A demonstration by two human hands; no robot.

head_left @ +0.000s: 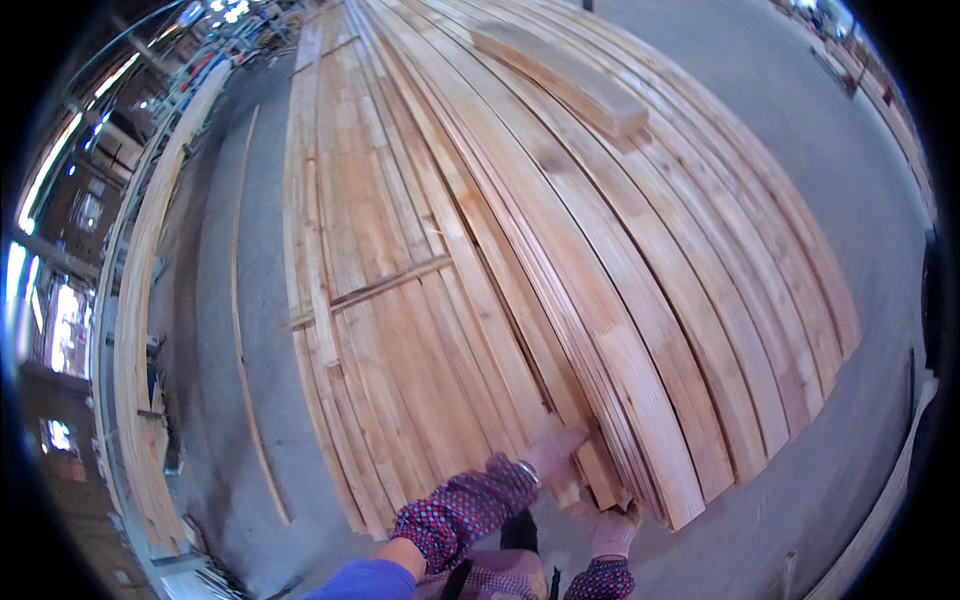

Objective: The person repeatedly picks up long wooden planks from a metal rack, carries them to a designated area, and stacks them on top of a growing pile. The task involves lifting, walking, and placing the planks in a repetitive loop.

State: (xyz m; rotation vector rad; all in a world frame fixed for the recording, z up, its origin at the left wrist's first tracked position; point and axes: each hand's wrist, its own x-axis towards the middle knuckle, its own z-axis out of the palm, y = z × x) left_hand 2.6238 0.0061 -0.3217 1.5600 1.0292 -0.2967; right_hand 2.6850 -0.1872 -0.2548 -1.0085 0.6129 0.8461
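Note:
Gloved in pale pink, my left hand (pixel 556 447) lies at the near end of a narrow wooden plank (pixel 600 470), its fingers reaching over the plank's left edge. Lower and to the right, my right hand (pixel 615 531), in a similar glove, grips the end of that plank, partly from below. Both forearms wear dark patterned sleeve covers (pixel 455 512). Right beside the plank stands a row of thin boards (pixel 610 430) packed on edge. To the left, lower boards (pixel 430 370) lie flat side by side, with a thin crosswise stick (pixel 390 285) on them.
Wide planks (pixel 650 330) fan out on the right, and a short thick beam (pixel 565 80) rests on top of them. On the grey floor (pixel 215 330) at the left lies a long thin strip (pixel 243 350). Further left, long timbers (pixel 140 330) sit along a rack.

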